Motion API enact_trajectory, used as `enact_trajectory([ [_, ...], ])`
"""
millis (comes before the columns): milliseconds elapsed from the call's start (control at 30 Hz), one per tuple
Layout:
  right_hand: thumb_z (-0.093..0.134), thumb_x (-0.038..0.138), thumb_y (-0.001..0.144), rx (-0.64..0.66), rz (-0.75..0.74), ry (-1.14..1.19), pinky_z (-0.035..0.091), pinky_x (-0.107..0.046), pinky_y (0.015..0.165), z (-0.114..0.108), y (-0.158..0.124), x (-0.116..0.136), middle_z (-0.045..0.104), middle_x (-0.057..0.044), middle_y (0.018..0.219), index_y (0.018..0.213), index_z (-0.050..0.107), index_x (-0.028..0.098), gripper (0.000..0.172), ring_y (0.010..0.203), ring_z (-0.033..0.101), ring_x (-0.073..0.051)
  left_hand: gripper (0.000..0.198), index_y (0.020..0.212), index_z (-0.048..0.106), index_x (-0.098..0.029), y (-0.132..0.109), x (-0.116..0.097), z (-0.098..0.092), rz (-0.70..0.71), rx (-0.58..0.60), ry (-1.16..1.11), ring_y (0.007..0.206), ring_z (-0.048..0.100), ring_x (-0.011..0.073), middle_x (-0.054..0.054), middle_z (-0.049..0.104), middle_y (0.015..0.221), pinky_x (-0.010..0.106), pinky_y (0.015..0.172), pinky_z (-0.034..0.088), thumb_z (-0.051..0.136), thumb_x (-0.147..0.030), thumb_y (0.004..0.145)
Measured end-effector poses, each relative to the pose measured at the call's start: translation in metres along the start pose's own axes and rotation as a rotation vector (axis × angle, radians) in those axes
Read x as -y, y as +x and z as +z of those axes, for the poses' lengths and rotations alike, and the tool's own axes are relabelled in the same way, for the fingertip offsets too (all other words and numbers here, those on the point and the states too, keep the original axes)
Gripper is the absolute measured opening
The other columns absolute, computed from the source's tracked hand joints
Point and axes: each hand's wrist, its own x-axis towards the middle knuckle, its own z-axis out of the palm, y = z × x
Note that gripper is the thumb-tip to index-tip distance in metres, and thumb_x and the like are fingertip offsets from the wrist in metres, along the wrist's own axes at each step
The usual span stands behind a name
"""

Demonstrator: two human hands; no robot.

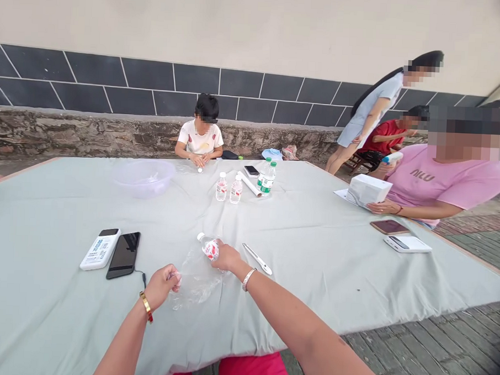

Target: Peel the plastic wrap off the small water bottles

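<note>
At lower centre of the frame, seen from beside the cloth-covered desk (pixel 321 257), a right hand (pixel 226 256) grips a small white-capped bottle (pixel 210 248) near its base, fingers wrapped around it; the bottle is tilted, cap toward the upper left, at the top edge of some clear film (pixel 198 279). The left hand (pixel 162 286), lower left of centre, has its fingers curled tight, seemingly pinching the film, though their tips are partly hidden. The bottle should prove light, smooth and squeezable, best held around its body; how full it is, I cannot tell. The film looks thin, slack and clingy, best pinched at its edges. A white utility knife (pixel 257 258) lies near, to the right.
</note>
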Motion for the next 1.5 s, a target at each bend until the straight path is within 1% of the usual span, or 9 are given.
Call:
enact_trajectory([
  [200, 0.067, 0.025, 0.062, 0.045, -0.014, 0.301, 0.049, -0.025, 0.064, -0.008, 0.011, -0.017, 0.067, -0.004, 0.106, 0.113, 0.055, 0.022, 0.053, 0.087, 0.066, -0.021, 0.028, 0.06, 0.042, -0.023, -0.011, 0.016, -0.017, -0.092, -0.122, -0.056, 0.046, 0.045, 0.0106, -0.006, 0.047, 0.049, 0.025, 0.052, 0.041, 0.053, -0.049, 0.064],
  [400, 0.065, 0.027, 0.065, -0.4, -0.095, 0.834, 0.049, -0.029, 0.081, 0.013, 0.018, -0.038, 0.059, -0.011, 0.121, 0.125, 0.037, 0.015, 0.067, 0.103, 0.06, -0.02, 0.007, 0.066, 0.046, -0.023, -0.015, 0.046, -0.032, -0.25, -0.164, 0.232, 0.047, 0.048, 0.0123, -0.003, 0.054, 0.054, 0.024, 0.052, 0.04, 0.047, -0.028, 0.071],
  [567, 0.068, 0.028, 0.063, -0.529, -0.133, 0.686, 0.045, -0.032, 0.089, 0.02, 0.021, -0.051, 0.058, -0.01, 0.12, 0.124, 0.034, 0.017, 0.071, 0.104, 0.058, -0.019, 0.012, 0.076, 0.051, -0.024, -0.015, 0.052, -0.041, -0.267, -0.257, 0.398, 0.06, 0.055, 0.0162, -0.001, 0.055, 0.06, 0.025, 0.059, 0.042, 0.04, -0.024, 0.079],
  [833, 0.049, 0.037, 0.082, -0.66, -0.044, 0.381, 0.04, -0.041, 0.095, 0.014, -0.024, -0.044, 0.053, -0.015, 0.125, 0.13, 0.041, 0.015, 0.053, 0.115, 0.05, -0.027, 0.026, 0.064, 0.049, -0.022, -0.022, 0.02, -0.01, -0.161, -0.039, 0.757, 0.064, 0.054, 0.0164, 0.002, 0.057, 0.069, 0.026, 0.061, 0.036, 0.039, -0.032, 0.086],
  [967, 0.058, 0.045, 0.078, -0.248, -0.626, 0.179, 0.027, -0.04, 0.107, 0.022, -0.071, -0.009, 0.05, -0.01, 0.133, 0.133, 0.043, 0.023, 0.062, 0.128, 0.038, -0.025, 0.013, 0.06, 0.051, -0.02, -0.028, -0.003, 0.011, -0.106, 0.128, 0.727, 0.069, 0.055, 0.0172, 0.003, 0.057, 0.072, 0.027, 0.065, 0.038, 0.057, -0.02, 0.071],
  [1100, 0.076, 0.049, 0.06, 0.229, -0.98, 0.086, 0.011, -0.044, 0.113, 0.027, -0.08, 0.028, 0.06, -0.003, 0.122, 0.121, 0.055, 0.027, 0.069, 0.129, 0.038, -0.026, 0.017, 0.065, 0.052, -0.019, -0.042, -0.042, 0.002, -0.074, 0.357, 0.071, 0.058, 0.052, 0.013, -0.003, 0.053, 0.059, 0.026, 0.059, 0.043, 0.067, -0.027, 0.066],
  [1200, 0.072, 0.042, 0.069, 0.249, -0.904, 0.176, 0.023, -0.04, 0.108, 0.042, -0.075, 0.034, 0.068, 0.001, 0.089, 0.089, 0.066, 0.021, 0.029, 0.094, 0.061, -0.018, 0.028, 0.069, 0.052, -0.019, -0.048, -0.063, -0.02, -0.092, 0.108, -0.475, 0.051, 0.051, 0.0093, -0.006, 0.052, 0.054, 0.023, 0.055, 0.045, 0.074, -0.036, 0.063],
  [1333, 0.055, 0.026, 0.083, 0.24, -0.648, 0.327, 0.044, -0.021, 0.067, 0.07, -0.081, 0.029, 0.062, 0.005, 0.069, 0.082, 0.061, 0.017, 0.011, 0.063, 0.058, -0.01, 0.025, 0.071, 0.051, -0.018, -0.036, -0.064, -0.036, -0.155, -0.483, -0.931, 0.054, 0.057, 0.0085, -0.006, 0.057, 0.058, 0.022, 0.057, 0.049, 0.074, -0.018, 0.061],
  [1500, 0.049, 0.023, 0.084, 0.126, -0.696, -0.003, 0.037, -0.024, 0.06, 0.063, -0.101, 0.031, 0.061, 0.0, 0.069, 0.08, 0.057, 0.017, 0.011, 0.061, 0.054, -0.014, 0.021, 0.072, 0.054, -0.019, -0.015, -0.043, -0.019, -0.02, -0.912, -0.709, 0.07, 0.063, 0.0121, -0.003, 0.063, 0.07, 0.025, 0.07, 0.05, 0.071, -0.016, 0.061],
])
